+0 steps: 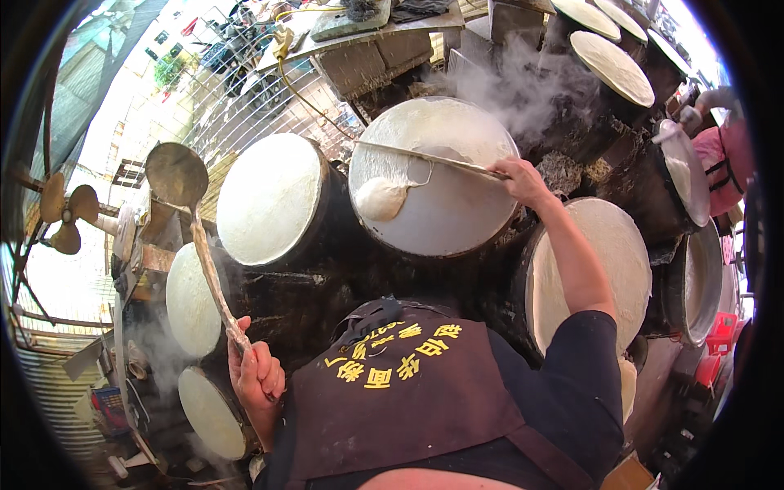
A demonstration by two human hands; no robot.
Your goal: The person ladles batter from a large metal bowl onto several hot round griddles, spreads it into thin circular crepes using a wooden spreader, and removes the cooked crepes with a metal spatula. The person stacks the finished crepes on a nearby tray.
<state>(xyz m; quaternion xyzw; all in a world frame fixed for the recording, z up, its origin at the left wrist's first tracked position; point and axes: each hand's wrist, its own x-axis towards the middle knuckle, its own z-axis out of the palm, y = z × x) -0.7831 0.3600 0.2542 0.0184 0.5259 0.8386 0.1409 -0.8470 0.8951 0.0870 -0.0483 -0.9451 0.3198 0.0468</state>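
Observation:
My left hand (259, 371) is closed around the long wooden handle of a ladle (177, 175), its round dark bowl raised beyond a white-coated pan at the left. My right hand (521, 181) grips the end of a long thin stick (425, 155), which reaches leftward across a large round griddle (445, 224). White batter (381, 198) lies in a thick blob on the griddle's left side, with a thin loop trailing up toward the stick. More batter is spread over the far part. The griddle's near right surface looks bare and grey.
Round pans filled with white surround me: one beside the griddle (269, 200), one under my right arm (590, 269), others at lower left (211, 412) and far right (612, 69). Steam drifts behind. A person in pink (723, 167) is at the right; fan blades (69, 212) stand at the left.

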